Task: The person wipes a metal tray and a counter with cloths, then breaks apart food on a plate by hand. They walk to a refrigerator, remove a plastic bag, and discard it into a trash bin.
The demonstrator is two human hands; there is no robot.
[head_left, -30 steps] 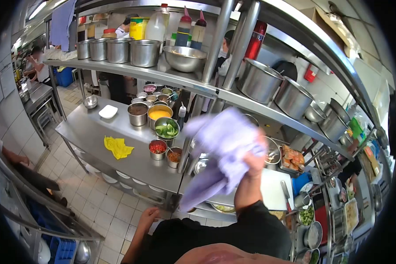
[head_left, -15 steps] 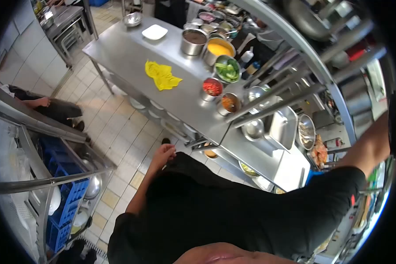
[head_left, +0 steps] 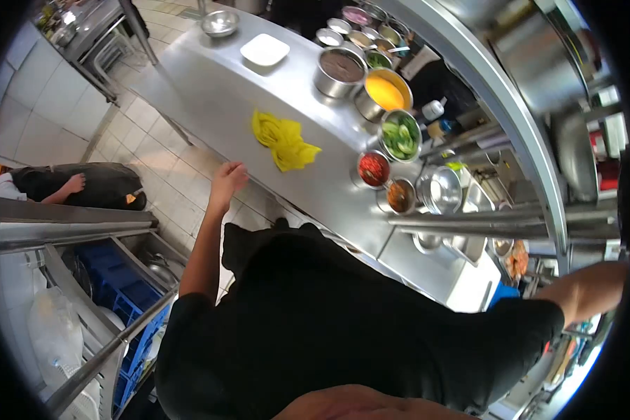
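My left hand (head_left: 229,183) is raised beside the long edge of the steel counter (head_left: 196,115). Its fingers are loosely bent, and I see nothing in them. Closest to it on the counter lies a crumpled yellow cloth (head_left: 285,142); the hand looks apart from it. My right arm stretches out to the right edge of the view, where the hand is cut off. Beyond the cloth stand a pot of orange-yellow liquid (head_left: 385,92), a bowl of sliced green vegetable (head_left: 400,136), a container of chopped red pieces (head_left: 373,170) and a pot of dark contents (head_left: 341,67).
A white square dish (head_left: 264,50) and a metal bowl (head_left: 220,24) sit at the counter's far end. Steel shelf rails (head_left: 483,224) cross at right. On the left are a rack with blue crates (head_left: 112,269) and another person's dark-clothed legs (head_left: 84,185).
My left hand has risen and moved left, nearer the counter edge. The whole view has shifted, with the counter things now farther right and larger. The cloth keeps its place on the counter.
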